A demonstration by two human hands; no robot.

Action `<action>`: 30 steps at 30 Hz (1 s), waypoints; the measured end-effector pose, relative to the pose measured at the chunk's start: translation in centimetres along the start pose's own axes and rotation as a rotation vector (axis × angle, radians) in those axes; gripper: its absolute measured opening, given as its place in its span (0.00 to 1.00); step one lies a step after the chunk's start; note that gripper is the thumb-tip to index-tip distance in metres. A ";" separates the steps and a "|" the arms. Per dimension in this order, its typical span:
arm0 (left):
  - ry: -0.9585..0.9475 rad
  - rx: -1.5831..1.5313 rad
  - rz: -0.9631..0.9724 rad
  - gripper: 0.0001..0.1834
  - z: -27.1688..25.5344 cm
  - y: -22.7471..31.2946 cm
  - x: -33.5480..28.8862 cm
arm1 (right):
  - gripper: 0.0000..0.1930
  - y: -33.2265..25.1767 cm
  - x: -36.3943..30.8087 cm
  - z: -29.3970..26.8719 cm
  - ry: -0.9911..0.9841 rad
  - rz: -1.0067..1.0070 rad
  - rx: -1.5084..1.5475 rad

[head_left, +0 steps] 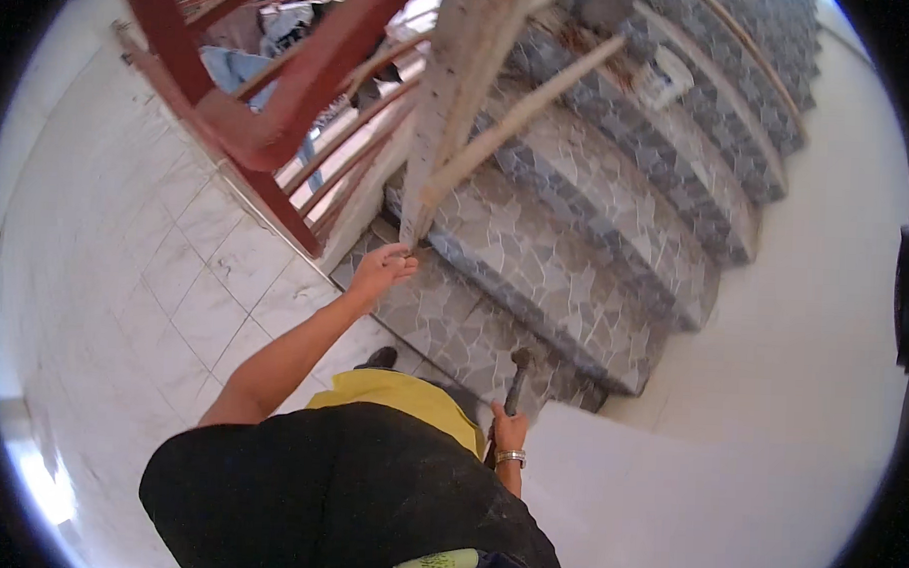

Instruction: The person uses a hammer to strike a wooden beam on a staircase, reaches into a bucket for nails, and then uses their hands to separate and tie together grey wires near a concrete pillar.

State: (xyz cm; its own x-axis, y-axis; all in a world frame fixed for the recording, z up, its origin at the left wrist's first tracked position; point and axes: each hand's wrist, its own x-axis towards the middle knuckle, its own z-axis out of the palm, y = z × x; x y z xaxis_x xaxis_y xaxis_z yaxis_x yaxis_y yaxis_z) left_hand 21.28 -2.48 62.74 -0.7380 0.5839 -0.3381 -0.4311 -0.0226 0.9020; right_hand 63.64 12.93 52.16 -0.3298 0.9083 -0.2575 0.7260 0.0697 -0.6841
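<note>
My right hand (510,427), with a metal band at its wrist, is closed around the handle of a hammer (515,388). The hammer's head points away from me over the lowest stair. Beside the foot of an upright wooden post (451,84), my left hand (385,269) reaches out with its fingers curled. Whatever those fingertips pinch, if anything, is too small to make out. A slanting wooden pole (530,116) meets the post near its lower end.
Stairs with a grey stone pattern (566,238) curve upward to the right, with a white bucket (664,79) higher up. A red railing (250,127) stands at left, clothing visible beyond its bars. Pale tiles (210,265) cover the left side; a white wall (804,296) flanks the stairs.
</note>
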 end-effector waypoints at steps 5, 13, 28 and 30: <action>0.089 0.019 0.188 0.13 0.3 7.9 -6.6 | 0.16 -14.3 1.9 -1.1 -0.515 0.109 0.294; 0.255 0.958 1.180 0.06 3.2 30.1 -12.2 | 0.18 -25.6 2.8 -2.2 -0.656 -0.166 0.481; -0.478 2.385 1.845 0.05 19.3 49.4 -1.6 | 0.23 -43.1 -1.4 0.1 -0.414 -0.241 1.213; -0.558 2.409 1.703 0.06 19.2 48.9 4.4 | 0.23 -45.9 -2.3 0.9 -0.423 -0.202 1.285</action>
State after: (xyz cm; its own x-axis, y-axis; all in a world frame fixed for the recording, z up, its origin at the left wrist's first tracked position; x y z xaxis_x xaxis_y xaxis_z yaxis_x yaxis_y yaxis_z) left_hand 6.91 14.51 110.55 0.3629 0.9308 -0.0447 0.6233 -0.2781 -0.7308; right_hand 30.57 7.25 83.54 -0.6883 0.7176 -0.1064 -0.3471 -0.4546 -0.8203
